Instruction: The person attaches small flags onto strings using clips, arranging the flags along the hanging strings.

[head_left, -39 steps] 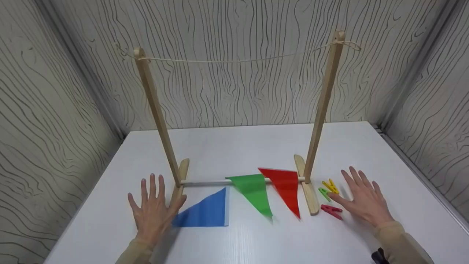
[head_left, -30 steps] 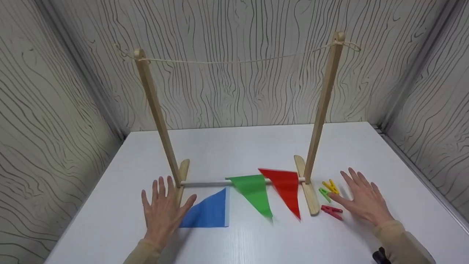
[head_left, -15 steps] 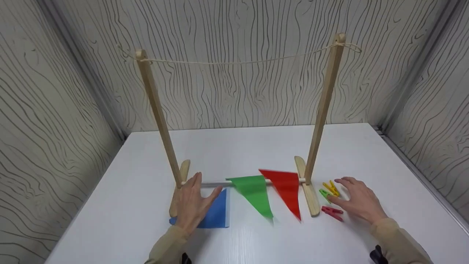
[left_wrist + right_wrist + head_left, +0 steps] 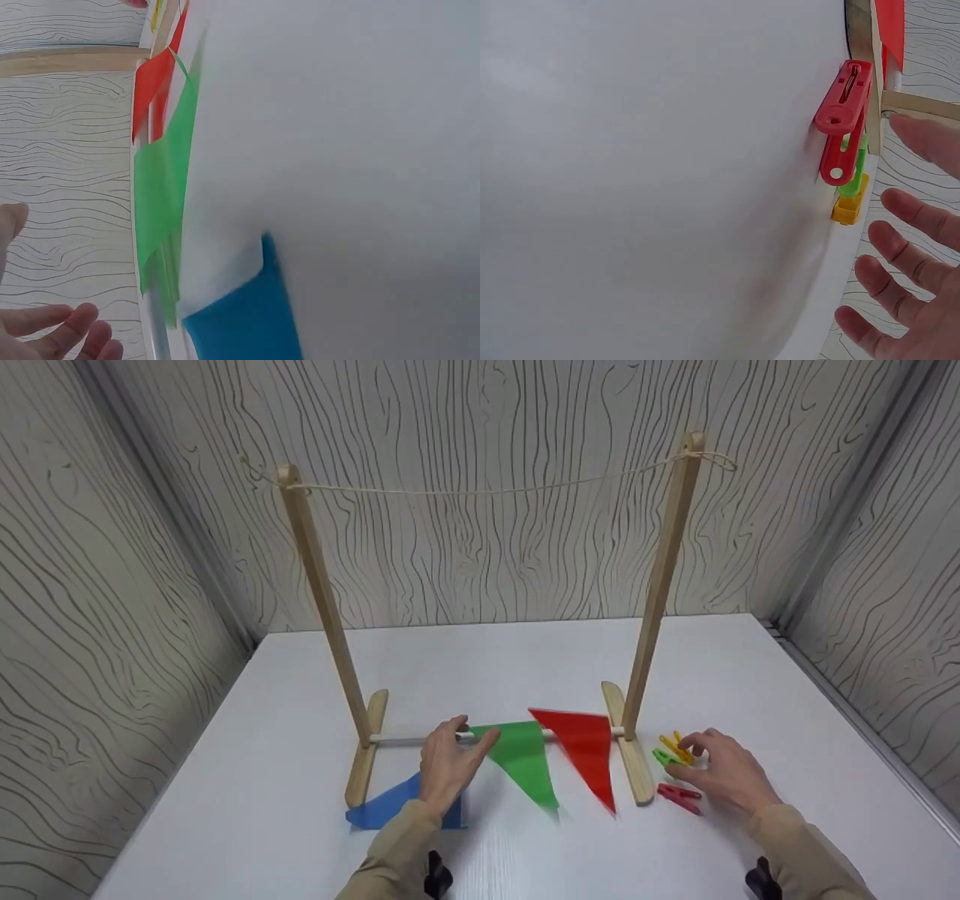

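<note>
My left hand (image 4: 448, 765) is over the left end of the green pennant (image 4: 525, 757), thumb and fingers apart with nothing between them. Behind my left forearm lies the blue pennant (image 4: 390, 808), partly hidden. To the right, the red pennant (image 4: 589, 746), like the green one, lies across the white rod (image 4: 412, 739). My right hand (image 4: 731, 772) hovers by the clothespins, its fingers bent and spread apart in the right wrist view. The yellow clothespin (image 4: 673, 747) and green clothespin (image 4: 664, 758) are at its fingertips; the red clothespin (image 4: 845, 120) lies nearer me.
Two upright wooden posts, left (image 4: 326, 607) and right (image 4: 664, 585), stand on flat wooden feet joined by the rod. A thin string (image 4: 465, 493) sags between their tops, loose ends beyond each. The white table (image 4: 540, 862) is enclosed by patterned panels (image 4: 480, 555).
My left hand has moved right, from beside the left post across the blue pennant to the green one. My right hand's spread fingers have bent in toward the yellow and green clothespins.
</note>
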Tool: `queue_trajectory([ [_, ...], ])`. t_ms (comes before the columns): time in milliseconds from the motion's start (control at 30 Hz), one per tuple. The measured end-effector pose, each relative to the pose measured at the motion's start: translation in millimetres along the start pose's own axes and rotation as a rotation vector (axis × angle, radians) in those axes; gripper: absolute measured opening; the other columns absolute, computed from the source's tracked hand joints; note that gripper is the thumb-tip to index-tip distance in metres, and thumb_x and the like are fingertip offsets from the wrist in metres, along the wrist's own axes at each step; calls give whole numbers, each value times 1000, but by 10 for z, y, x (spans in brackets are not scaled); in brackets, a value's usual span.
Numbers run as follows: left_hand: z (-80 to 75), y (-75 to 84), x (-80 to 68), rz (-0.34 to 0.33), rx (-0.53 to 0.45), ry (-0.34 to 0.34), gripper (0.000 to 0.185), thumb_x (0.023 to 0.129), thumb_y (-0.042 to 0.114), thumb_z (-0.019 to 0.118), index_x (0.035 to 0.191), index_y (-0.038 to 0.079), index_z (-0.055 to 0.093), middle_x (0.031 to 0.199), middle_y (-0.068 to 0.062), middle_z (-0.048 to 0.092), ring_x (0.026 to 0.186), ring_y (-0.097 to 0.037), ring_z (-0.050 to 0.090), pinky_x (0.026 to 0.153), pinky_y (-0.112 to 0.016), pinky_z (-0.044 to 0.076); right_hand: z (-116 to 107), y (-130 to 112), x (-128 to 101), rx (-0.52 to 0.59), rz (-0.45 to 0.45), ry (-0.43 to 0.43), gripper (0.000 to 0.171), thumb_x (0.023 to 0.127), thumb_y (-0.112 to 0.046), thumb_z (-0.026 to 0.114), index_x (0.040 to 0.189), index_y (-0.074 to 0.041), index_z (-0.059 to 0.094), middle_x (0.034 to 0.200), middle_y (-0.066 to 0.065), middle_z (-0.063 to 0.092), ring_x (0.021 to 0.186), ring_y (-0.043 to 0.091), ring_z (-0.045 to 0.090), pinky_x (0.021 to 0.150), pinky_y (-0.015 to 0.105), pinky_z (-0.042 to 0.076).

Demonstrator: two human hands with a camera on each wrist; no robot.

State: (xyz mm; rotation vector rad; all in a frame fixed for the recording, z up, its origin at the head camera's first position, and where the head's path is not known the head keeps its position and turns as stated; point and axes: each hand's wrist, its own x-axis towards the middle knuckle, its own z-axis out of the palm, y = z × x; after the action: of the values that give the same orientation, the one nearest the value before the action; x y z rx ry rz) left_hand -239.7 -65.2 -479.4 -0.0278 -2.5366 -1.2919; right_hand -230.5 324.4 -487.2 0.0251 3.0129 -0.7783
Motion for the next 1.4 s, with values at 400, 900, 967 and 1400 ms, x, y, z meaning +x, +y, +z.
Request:
queue_trajectory([
  [400,324,161,53,-5,-142,-82,50,86,38,77,110,-6,72,93,-14,76,87,-25,71,81,-39,58,41,-17,48,49,83,-58,59,83,-39,82,120,2,62,107,17,64,94,28,55,86,50,53],
  [900,690,308,81,-144,-234,-152,37,84,34,79,92,-2,74,80,-8,74,69,-10,62,64,-23,53,75,-36,72,62,121,-91,63,82,-38,83,124,4,60,114,22,65,97,29,58,94,56,52],
  [967,734,320,84,-153,-256,-160,35,84,32,79,90,-2,74,76,-8,73,65,-9,61,62,-22,53,73,-35,75,65,127,-94,64,82,-37,83,124,4,60,115,23,65,98,30,58,95,56,52],
  [1400,972,401,93,-377,-413,-211,29,89,27,77,97,0,70,77,-8,76,65,-15,72,67,-27,61,62,-25,71,23,110,-78,61,82,-37,82,122,5,61,110,19,66,94,28,57,90,54,53],
])
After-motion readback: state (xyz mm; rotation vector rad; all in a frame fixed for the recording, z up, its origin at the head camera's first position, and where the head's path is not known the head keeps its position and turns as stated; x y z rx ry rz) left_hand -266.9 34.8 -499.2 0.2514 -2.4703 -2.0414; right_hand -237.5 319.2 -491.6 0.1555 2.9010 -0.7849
